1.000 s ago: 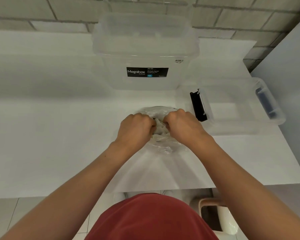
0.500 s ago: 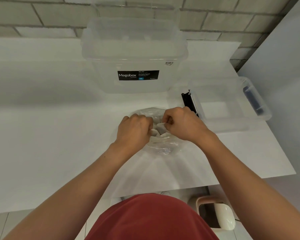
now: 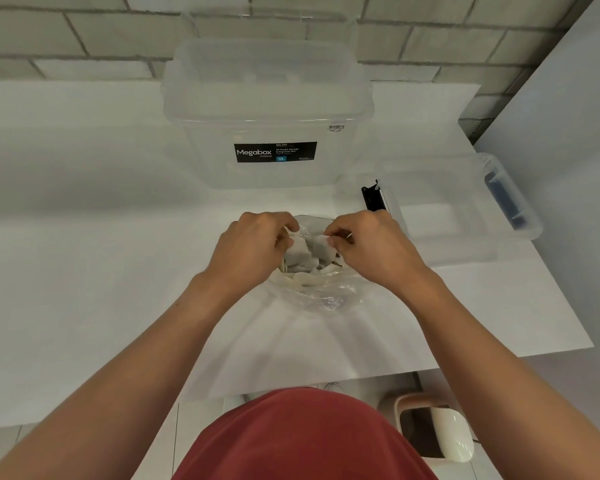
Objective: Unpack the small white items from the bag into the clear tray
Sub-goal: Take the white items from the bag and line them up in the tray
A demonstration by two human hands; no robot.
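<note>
Clear plastic, the bag (image 3: pixel 314 292) sat on the white table (image 3: pixel 84 271) with small white items (image 3: pixel 300 256) inside. The left hand (image 3: pixel 253 249) pinched its rim at nine o'clock and the right hand (image 3: pixel 373 249) at three, fingers curled, the mouth spread between them. The tray (image 3: pixel 458 250) stood at two o'clock from the bag, a big box (image 3: pixel 267 98) at twelve.

A plain workroom: white table (image 3: pixel 84 237) against a bare block wall (image 3: pixel 66 39), clear storage box (image 3: pixel 267 98).

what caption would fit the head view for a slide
Left hand and right hand pinch the bag open, white items inside, tray at right.
</note>
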